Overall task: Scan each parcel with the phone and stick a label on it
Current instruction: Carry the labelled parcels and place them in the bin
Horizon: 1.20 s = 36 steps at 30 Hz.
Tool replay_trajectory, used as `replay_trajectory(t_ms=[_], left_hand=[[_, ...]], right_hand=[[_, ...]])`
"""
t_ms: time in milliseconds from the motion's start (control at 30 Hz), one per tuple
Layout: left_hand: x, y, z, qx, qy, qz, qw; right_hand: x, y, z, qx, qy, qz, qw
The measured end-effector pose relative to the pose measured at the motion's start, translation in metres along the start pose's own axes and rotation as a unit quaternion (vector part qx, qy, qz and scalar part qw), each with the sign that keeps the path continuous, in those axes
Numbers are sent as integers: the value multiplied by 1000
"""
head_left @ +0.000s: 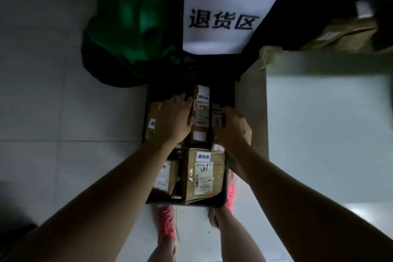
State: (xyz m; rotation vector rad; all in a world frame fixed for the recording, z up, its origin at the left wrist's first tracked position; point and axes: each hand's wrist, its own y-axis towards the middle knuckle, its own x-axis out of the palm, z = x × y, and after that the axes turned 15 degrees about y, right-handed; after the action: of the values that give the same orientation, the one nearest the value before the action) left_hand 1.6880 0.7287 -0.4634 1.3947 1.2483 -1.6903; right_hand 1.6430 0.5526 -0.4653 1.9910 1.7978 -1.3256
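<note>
Lowest in view, two pink shoes (164,226) on pale floor tiles (63,112), half covered by bare forearms cut off at the bottom corners. Just above, the near rim of a black crate (223,201), overlapping the shoes. Inside, at the near end, a brown parcel (202,176) with a white 退回件 sticker and a shipping label face up; to its left a second parcel (167,174), mostly hidden by the left forearm. Further in, left hand (174,119) laid flat, fingers straight and unclenched, against the left side of an upright narrow parcel (201,112); under that hand a flat carton (152,122), visible only as a strip on the left. Right hand (232,127) at a dark labelled packet (217,115) just right of the upright narrow parcel; fingers concealed behind the back of the hand, impossible to tell whether gripping or merely touching. Parcels packed edge to edge, little slack between them. Right of the crate, a white block (327,123) close against its wall; left, open floor. Beyond, a dim green bag (131,23), a white 退货区 sign (223,21), and blurred brown packages (344,36) at the upper right
</note>
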Motion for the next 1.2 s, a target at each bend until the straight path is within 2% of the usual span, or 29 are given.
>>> replay_trajectory(t_ms=[133, 267, 467, 700, 900, 1033, 1200], left_hand=[[-123, -31, -19, 24, 125, 15, 992], [-255, -81, -11, 25, 166, 83, 982], [-391, -164, 49, 31, 191, 134, 972], [-474, -269, 187, 44, 174, 192, 965], [-500, -337, 341, 75, 183, 188, 962], [-514, -346, 424, 93, 194, 175, 961], [-516, -317, 503, 105, 210, 173, 957]], right_hand=[[-82, -48, -80, -46, -23, 13, 999], [-177, -117, -153, -91, -63, 72, 991], [-294, -225, -180, -115, -79, 101, 985], [-439, -349, -116, -152, -56, 137, 977], [-555, -445, -7, -98, -102, 159, 977], [-615, -474, 47, -73, -105, 175, 976], [-667, -462, 103, -53, -85, 178, 979]])
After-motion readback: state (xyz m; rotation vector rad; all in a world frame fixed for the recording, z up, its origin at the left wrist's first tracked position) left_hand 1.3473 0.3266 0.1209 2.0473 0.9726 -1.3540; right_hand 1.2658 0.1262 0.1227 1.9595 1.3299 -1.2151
